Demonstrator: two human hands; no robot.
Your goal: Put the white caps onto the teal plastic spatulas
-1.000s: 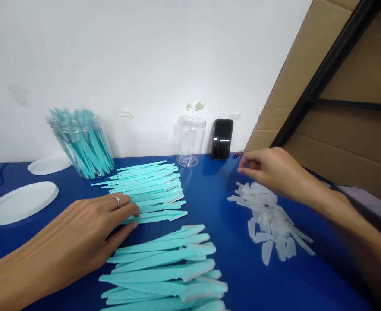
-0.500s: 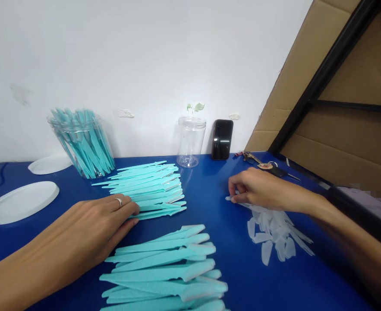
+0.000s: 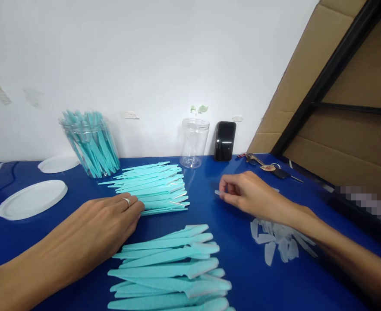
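My right hand (image 3: 242,192) pinches a small clear plastic cap (image 3: 217,192) between thumb and fingertips, a little above the blue table. Beneath and behind this hand lies a loose heap of similar translucent caps (image 3: 276,242), partly hidden by my forearm. My left hand (image 3: 112,218), with a ring on one finger, is closed at the handle ends of the far row of turquoise eyebrow razors (image 3: 158,183). The nearest razor (image 3: 166,211) of that row runs into its fingertips. Closer to me lies a second row of turquoise eyebrow razors (image 3: 174,272), untouched by either hand.
A clear jar full of razors (image 3: 93,147) stands at the back left, near two white lids (image 3: 33,201). An uncapped clear jar (image 3: 194,144), an upright phone (image 3: 225,140) and keys (image 3: 269,168) line the wall. Cardboard (image 3: 307,65) with a black frame leans at right.
My right hand has drawn left and away from the cap heap, holding a cap. The left hand stays at the razor row. The view has shifted slightly.
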